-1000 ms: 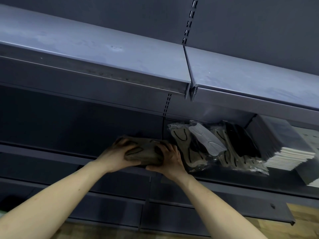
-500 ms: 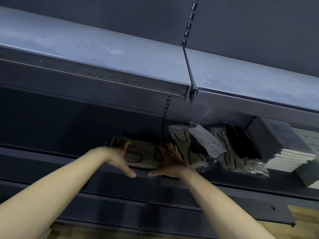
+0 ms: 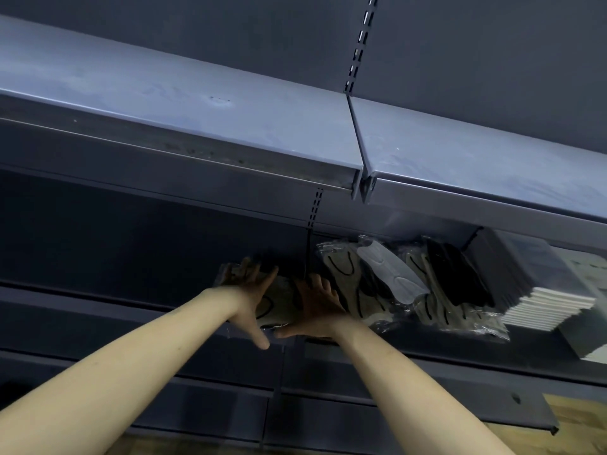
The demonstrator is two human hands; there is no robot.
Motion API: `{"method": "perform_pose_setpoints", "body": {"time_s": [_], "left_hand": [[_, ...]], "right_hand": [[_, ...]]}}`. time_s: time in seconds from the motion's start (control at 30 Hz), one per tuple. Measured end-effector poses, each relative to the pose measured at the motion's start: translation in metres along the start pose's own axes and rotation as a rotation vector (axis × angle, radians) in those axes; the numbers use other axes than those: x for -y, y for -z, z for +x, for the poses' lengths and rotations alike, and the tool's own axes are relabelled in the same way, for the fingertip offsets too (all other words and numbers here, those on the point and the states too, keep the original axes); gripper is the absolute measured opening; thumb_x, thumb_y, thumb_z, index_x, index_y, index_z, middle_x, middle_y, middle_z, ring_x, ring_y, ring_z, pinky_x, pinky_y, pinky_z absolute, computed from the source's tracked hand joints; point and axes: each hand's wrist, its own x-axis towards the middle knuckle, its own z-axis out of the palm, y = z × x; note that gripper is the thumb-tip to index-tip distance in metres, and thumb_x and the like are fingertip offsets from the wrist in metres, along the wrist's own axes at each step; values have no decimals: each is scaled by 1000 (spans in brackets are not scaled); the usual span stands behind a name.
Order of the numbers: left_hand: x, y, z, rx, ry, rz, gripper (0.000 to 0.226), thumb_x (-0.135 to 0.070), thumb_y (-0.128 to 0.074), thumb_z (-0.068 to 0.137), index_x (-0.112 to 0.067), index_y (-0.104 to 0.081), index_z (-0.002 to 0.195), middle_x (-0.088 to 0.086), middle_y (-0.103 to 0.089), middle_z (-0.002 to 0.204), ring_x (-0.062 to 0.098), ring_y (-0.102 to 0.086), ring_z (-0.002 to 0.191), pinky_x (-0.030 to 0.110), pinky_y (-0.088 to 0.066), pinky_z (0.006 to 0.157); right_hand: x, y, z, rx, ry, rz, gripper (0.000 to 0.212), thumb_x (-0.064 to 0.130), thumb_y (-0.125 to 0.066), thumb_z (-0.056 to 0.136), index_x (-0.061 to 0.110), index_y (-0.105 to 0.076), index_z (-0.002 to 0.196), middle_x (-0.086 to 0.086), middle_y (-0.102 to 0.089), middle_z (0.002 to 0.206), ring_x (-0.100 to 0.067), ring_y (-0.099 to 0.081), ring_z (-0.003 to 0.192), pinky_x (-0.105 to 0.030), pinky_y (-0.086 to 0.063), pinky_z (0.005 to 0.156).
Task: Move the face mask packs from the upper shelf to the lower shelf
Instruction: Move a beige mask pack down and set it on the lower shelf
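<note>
A clear pack of beige face masks (image 3: pixel 279 302) with black ear loops lies on the lower shelf (image 3: pixel 131 310), under the bare upper shelf (image 3: pixel 184 103). My left hand (image 3: pixel 251 290) lies flat on the pack's left side, fingers spread and straight. My right hand (image 3: pixel 315 307) presses flat on its right side, thumb pointing left. To the right, more mask packs (image 3: pixel 394 287) in beige, white and black lean in a row on the same shelf.
A stack of flat dark boxes with white edges (image 3: pixel 538 290) stands right of the mask packs. A slotted upright (image 3: pixel 358 44) divides the shelving bays. Lower shelves (image 3: pixel 197 412) and a wooden floor (image 3: pixel 578 408) show below.
Both hands gripped the beige pack a second ago; they have set it on the lower shelf, opened, and now lie flat on it, pushing it a little further in.
</note>
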Motion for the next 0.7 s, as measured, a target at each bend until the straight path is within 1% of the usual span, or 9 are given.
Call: {"method": "perform_pose_setpoints", "body": {"time_s": [0.07,0.17,0.27,0.3,0.37,0.4,0.47,0.6,0.7], "left_hand": [[5,-9,4,-67,-18,2,148,-69,-78,56,-36,35,146,4,28,161,33,29,145,59,10,117],[15,-10,5,-93,-20,-18,139,-52,-79,63,-38,29,149,6,11,163,34,11,149,56,7,119],[26,-2,4,-105,-8,-48,135,-49,-80,63,-41,23,150,6,3,161,33,3,148,57,4,119],[29,-1,3,-91,9,-50,136,-51,-81,61,-43,21,151,5,4,161,33,3,148,59,3,118],[28,-2,2,-21,49,-81,141,-53,-85,59,-46,23,149,2,15,163,34,9,149,63,1,117],[26,-4,2,13,57,-111,142,-50,-86,60,-47,25,147,1,20,162,33,11,150,62,-4,118],[20,-8,1,17,48,-141,139,-40,-87,65,-48,25,147,2,22,162,32,9,150,56,-14,119],[24,-6,-3,-85,20,-133,136,-40,-86,64,-48,21,149,-1,14,163,33,10,149,55,-18,117],[17,-11,-1,-41,29,-127,140,-43,-86,64,-47,26,148,0,19,163,33,7,150,56,-14,118]], "right_hand": [[0,1,-1,5,1,20,117,68,-80,61,35,-18,154,2,-19,148,-26,-18,140,-44,-27,114],[-9,-3,0,33,-5,55,125,68,-79,61,39,-4,156,4,-6,160,-26,-4,149,-48,-20,120],[-15,-8,1,37,-10,88,128,66,-80,62,41,3,156,4,0,164,-24,3,151,-48,-15,122],[-15,-8,0,28,-6,93,126,65,-80,63,41,1,156,4,-1,164,-24,1,151,-48,-16,122],[-13,-7,-1,10,4,101,123,63,-81,63,41,-3,156,3,-7,161,-25,-4,149,-48,-19,121],[-12,-7,-1,4,8,103,123,62,-81,63,42,-4,156,3,-9,159,-25,-7,148,-47,-21,120],[-13,-8,-1,-12,16,122,123,62,-82,61,44,-5,156,4,-12,156,-25,-10,146,-46,-25,119],[-24,-14,-4,-66,-18,206,131,66,-83,56,49,1,154,8,0,160,-23,3,151,-49,-20,121],[-19,-19,-7,-45,-30,189,133,67,-83,55,46,3,155,9,3,162,-21,6,151,-45,-14,123]]}}
